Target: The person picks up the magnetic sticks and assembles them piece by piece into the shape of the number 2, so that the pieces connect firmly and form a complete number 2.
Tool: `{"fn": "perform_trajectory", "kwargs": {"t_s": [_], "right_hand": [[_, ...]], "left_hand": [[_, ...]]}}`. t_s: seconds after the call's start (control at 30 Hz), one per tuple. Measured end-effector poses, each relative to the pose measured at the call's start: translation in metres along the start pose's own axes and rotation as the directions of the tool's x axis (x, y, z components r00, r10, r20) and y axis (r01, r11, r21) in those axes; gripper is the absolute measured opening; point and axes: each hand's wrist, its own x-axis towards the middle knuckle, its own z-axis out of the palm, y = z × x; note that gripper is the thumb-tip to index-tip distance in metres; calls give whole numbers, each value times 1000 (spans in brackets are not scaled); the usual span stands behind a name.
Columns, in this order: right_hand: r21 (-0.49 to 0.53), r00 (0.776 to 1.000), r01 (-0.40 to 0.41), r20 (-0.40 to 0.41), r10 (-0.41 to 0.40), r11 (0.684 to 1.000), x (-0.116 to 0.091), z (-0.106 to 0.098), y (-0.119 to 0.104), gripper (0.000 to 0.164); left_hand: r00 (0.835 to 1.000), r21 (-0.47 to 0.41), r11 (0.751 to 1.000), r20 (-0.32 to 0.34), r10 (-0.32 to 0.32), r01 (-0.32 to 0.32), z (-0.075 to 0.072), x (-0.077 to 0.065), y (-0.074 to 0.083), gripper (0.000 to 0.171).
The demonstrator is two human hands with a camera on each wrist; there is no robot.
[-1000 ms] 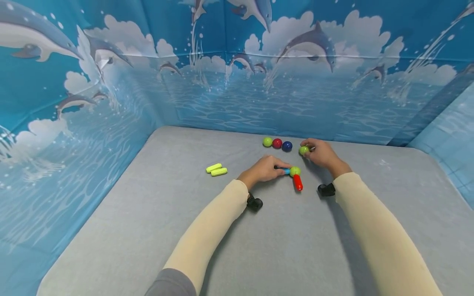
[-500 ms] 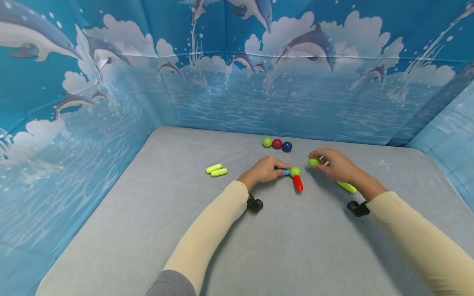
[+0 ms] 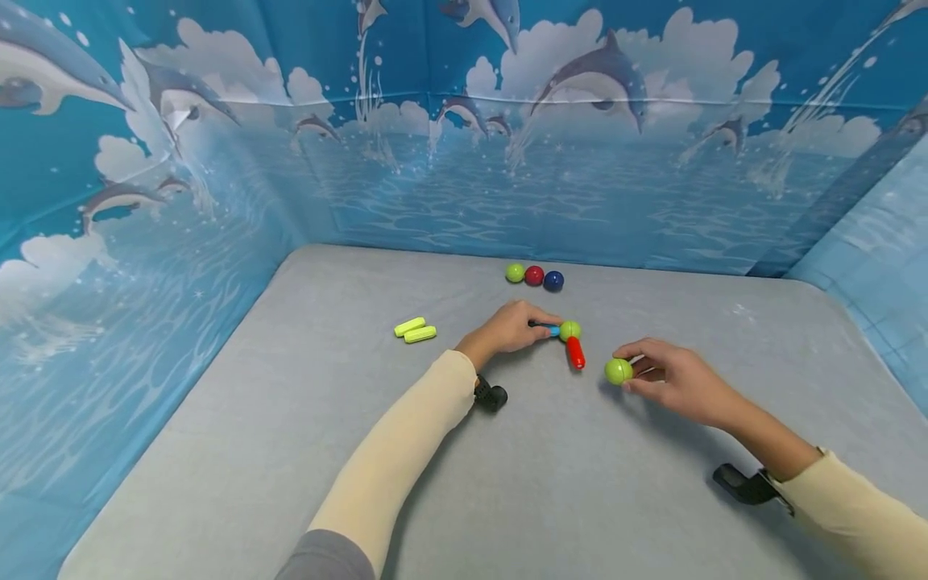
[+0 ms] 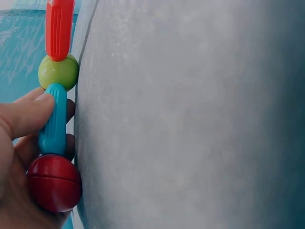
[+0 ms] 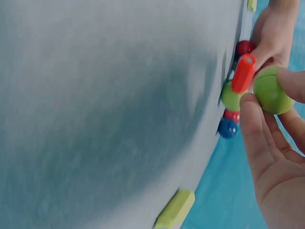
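Note:
My left hand [image 3: 511, 326] holds a blue stick [image 4: 56, 121] between thumb and fingers. A green ball [image 4: 58, 71] joins one end of that stick, and a dark red ball [image 4: 55, 183] sits at its other end, against the palm. From the green ball extends a red stick [image 3: 575, 353], slanting towards me in the head view. To the right, my right hand [image 3: 677, 383] pinches another green ball [image 3: 619, 371] by thumb and fingertips. This ball is just right of the red stick's free end, apart from it, with its shadow on the grey surface below.
Two yellow-green sticks [image 3: 416, 331] lie left of my left hand. Along the back stand a loose green ball [image 3: 515, 272], a red ball [image 3: 534, 275] and a blue ball [image 3: 554, 280]. Another yellow-green stick [image 5: 176, 210] shows in the right wrist view. A dolphin-print curtain [image 3: 435, 185] borders the grey surface.
My right hand has drawn the green ball from near the back row towards me and slightly right. My left hand keeps its grip on the blue stick. The head view has shifted slightly.

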Motion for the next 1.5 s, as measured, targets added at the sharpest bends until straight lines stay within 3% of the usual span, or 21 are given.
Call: {"fn": "perform_trajectory", "kwargs": {"t_s": [0.4, 0.8, 1.07, 1.5], "right_hand": [[63, 994, -30, 106, 23, 998, 11, 15, -13, 34], [93, 995, -31, 98, 22, 995, 17, 24, -12, 32], [120, 996, -47, 84, 37, 992, 21, 29, -11, 29], [91, 995, -57, 88, 49, 994, 26, 33, -13, 29]], "left_hand": [[1000, -3, 1000, -2, -5, 5, 2, 1, -1, 33], [999, -4, 1000, -21, 24, -24, 0, 1, -1, 32], [1000, 9, 1000, -6, 6, -5, 0, 1, -2, 32], [1000, 34, 999, -5, 21, -21, -2, 0, 1, 33]]}}
